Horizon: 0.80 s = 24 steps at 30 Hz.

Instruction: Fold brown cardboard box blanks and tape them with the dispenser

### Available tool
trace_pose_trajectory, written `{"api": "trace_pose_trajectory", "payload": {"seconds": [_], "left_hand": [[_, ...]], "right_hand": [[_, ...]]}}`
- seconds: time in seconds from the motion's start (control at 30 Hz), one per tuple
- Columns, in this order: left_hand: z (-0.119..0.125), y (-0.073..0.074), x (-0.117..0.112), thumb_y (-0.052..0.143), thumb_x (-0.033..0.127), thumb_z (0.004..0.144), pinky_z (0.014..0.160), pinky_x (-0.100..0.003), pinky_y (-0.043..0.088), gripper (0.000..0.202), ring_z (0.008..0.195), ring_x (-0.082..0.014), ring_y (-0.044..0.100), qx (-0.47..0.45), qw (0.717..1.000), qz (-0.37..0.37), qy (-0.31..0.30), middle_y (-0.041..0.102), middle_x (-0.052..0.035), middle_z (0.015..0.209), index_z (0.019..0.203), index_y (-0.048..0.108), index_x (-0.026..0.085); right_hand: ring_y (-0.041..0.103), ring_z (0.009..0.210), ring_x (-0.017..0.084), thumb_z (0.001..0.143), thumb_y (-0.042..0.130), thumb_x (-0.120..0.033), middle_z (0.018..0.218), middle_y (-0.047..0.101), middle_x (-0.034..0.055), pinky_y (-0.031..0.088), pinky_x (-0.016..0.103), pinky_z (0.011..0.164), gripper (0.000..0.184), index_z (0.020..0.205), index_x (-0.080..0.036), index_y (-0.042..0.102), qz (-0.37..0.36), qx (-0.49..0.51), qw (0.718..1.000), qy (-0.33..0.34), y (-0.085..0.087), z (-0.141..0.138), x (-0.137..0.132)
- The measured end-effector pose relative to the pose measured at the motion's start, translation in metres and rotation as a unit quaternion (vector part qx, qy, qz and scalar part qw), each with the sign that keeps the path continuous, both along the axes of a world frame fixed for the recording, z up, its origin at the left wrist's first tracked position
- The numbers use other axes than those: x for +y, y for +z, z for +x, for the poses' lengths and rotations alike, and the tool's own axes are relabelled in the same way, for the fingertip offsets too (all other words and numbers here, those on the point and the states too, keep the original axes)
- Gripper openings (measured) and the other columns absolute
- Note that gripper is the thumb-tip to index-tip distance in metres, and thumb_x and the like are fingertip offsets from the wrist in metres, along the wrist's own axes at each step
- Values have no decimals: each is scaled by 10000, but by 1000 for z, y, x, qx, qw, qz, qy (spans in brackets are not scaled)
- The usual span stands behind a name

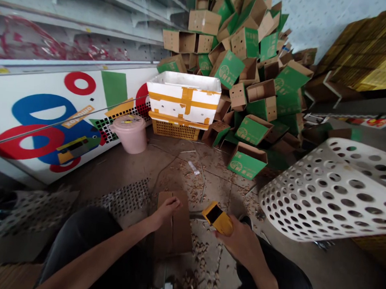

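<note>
Hiding part of a yellow device (217, 217), the right grip (239, 247) closed; left grip (166, 210) curled on cardboard (177, 231).

Head-worn view, looking forward and down

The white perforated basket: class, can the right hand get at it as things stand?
Probably yes: nothing seems to stand between the right hand and the white perforated basket, though a yellow handheld tool fills its grip.
</note>
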<state>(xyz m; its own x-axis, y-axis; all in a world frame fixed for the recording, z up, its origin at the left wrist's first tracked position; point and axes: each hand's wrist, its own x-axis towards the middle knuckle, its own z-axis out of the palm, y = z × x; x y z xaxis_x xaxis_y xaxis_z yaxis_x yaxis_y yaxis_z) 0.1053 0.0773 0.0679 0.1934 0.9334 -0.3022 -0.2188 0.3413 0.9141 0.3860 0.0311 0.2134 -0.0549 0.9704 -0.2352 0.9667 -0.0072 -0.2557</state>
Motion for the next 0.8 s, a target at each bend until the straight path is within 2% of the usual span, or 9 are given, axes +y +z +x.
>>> {"api": "trace_pose_trajectory", "payload": {"seconds": [0.17, 0.33, 0.43, 0.5, 0.63, 0.8], "left_hand": [[0, 5, -1, 724, 849, 634, 536, -250, 217, 683, 553, -100, 346, 74, 995, 62, 29, 409, 61, 571, 716, 647, 174], [-1, 11, -4, 717, 779, 732, 578, -264, 268, 626, 644, -133, 461, 115, 986, 116, 20, 593, -7, 657, 783, 774, 158], [0, 9, -4, 749, 763, 719, 548, -255, 274, 625, 558, -108, 452, 77, 994, 77, 14, 571, 16, 597, 852, 788, 153], [0, 7, -4, 771, 752, 709, 549, -248, 326, 636, 529, -103, 498, 26, 998, 54, 12, 609, 11, 603, 897, 779, 145], [0, 5, -5, 821, 683, 716, 655, -269, 454, 611, 691, -171, 696, -45, 998, 37, -2, 774, -110, 845, 951, 754, 123], [-1, 12, -5, 864, 633, 689, 698, -290, 496, 574, 769, -216, 742, -107, 994, -15, -18, 792, -156, 900, 899, 758, 110]], "right_hand": [[738, 897, 315, 841, 716, -458, 935, 767, 101, 373, 321, 669, 387, 1133, -210, 659, -1, 3, 1000, 7, 1, 0, 0], [742, 903, 318, 832, 718, -465, 934, 772, 96, 386, 321, 685, 385, 1124, -221, 667, -4, 1, 1000, 2, 4, -3, -1], [744, 916, 321, 826, 723, -468, 930, 776, 95, 397, 325, 696, 406, 1147, -226, 669, -1, 0, 1000, -1, 1, -2, 0], [746, 916, 316, 832, 717, -461, 933, 776, 92, 396, 323, 694, 396, 1148, -228, 666, 1, 5, 1000, 1, 0, -2, 1], [747, 907, 323, 835, 709, -442, 912, 774, 90, 387, 326, 682, 367, 1126, -223, 668, -1, 7, 1000, 7, 0, -2, 1], [743, 897, 331, 831, 707, -461, 915, 769, 100, 376, 332, 676, 390, 1129, -213, 662, -8, 3, 1000, 9, 0, -2, 2]]}}
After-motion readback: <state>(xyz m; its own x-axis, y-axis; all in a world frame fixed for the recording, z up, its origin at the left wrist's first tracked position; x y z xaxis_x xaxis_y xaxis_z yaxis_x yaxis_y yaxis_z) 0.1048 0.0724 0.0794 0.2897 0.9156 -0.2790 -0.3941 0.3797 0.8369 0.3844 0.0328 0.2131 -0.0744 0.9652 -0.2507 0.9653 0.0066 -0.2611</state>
